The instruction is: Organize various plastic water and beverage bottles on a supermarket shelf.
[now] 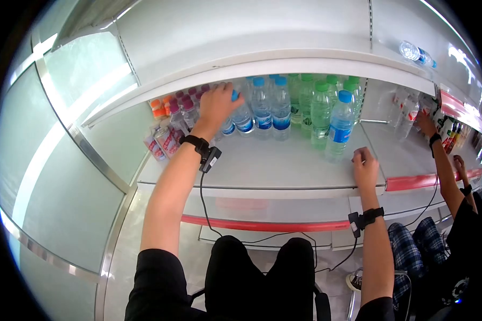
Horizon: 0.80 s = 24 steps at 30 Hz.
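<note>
My left hand (219, 105) reaches under the upper shelf, its fingers closed around the blue cap of a water bottle (243, 119). That bottle leans a little in the row. To its right stand clear water bottles (262, 111) with blue caps and labels, then green bottles (321, 112). One blue-capped water bottle (341, 127) is set forward of the green ones. My right hand (366, 168) rests at the shelf's front edge, fingers curled in with nothing visible in them, just right of that forward bottle. Left of my left hand are purple-capped bottles (176, 115).
Pink-and-white cans (166, 140) and orange-capped bottles (158, 109) fill the left end of the shelf (284, 166). A bottle (418, 54) lies on the upper shelf (284, 58). At right, a co-worker's hand (426, 125) reaches among bottles. Cables hang from both my wrists.
</note>
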Available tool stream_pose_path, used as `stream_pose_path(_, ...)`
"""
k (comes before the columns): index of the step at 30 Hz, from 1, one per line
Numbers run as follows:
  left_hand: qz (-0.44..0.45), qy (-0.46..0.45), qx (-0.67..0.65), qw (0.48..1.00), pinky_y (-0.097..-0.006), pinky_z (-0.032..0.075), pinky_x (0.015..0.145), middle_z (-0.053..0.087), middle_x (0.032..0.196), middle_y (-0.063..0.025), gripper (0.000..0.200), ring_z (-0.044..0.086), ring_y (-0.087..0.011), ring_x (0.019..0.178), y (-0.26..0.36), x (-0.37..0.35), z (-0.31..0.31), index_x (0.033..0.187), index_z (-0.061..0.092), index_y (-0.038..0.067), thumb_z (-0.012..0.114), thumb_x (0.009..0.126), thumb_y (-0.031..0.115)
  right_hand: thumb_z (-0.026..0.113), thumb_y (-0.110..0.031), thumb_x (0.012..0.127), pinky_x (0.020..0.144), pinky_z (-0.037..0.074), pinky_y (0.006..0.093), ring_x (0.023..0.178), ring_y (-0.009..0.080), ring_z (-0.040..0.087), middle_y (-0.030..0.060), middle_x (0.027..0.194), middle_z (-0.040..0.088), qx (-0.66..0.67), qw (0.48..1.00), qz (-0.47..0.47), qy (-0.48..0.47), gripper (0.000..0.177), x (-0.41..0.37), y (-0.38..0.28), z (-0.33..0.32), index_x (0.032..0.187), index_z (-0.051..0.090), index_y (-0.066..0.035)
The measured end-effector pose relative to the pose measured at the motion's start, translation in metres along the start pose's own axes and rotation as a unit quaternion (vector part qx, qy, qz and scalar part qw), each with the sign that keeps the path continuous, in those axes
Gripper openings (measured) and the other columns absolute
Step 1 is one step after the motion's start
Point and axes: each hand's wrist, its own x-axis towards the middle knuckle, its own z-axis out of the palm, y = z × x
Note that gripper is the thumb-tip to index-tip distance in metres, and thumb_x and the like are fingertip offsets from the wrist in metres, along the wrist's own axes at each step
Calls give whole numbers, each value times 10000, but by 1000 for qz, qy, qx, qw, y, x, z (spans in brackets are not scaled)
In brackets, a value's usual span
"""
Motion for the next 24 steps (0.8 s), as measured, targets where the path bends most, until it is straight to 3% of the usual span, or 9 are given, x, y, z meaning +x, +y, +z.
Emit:
stream_pose_path(3, 65, 68, -39, 995, -394, 554, 581, 648, 761, -108, 283, 659, -285, 681, 12, -3, -10, 775, 627, 32, 634, 807, 313, 578, -146, 908, 609, 499, 354, 607, 248, 641, 140, 693, 654, -21, 1000, 0, 16, 184, 0, -1, 1, 873, 636, 24)
stream_pose_path(9, 145, 87, -110, 979, -357, 525, 511, 563, 652, -76, 204, 617, -268, 594, 38, 2, -40, 692, 577, 58, 687, 719, 227, 594, -156, 900, 612, 499, 356, 606, 265, 634, 154, 707, 656, -27, 1000, 0, -7, 186, 1, 1, 1, 866, 637, 21)
stream_pose_path(17, 136, 80, -167, 973, -385, 490, 468, 566, 621, -78, 239, 593, -276, 525, 83, 27, -42, 654, 580, 57, 675, 726, 264, 602, -148, 892, 598, 490, 369, 599, 280, 631, 160, 700, 648, -30, 999, -9, 10, 171, 0, 4, 3, 860, 638, 16)
stream_pose_path(24, 119, 65, -180, 974, -387, 486, 487, 573, 632, -79, 218, 588, -279, 536, 106, 46, -8, 688, 607, 58, 662, 754, 259, 590, -147, 903, 602, 493, 376, 609, 291, 637, 161, 710, 655, -32, 999, 4, -2, 175, -1, 1, 1, 862, 635, 17)
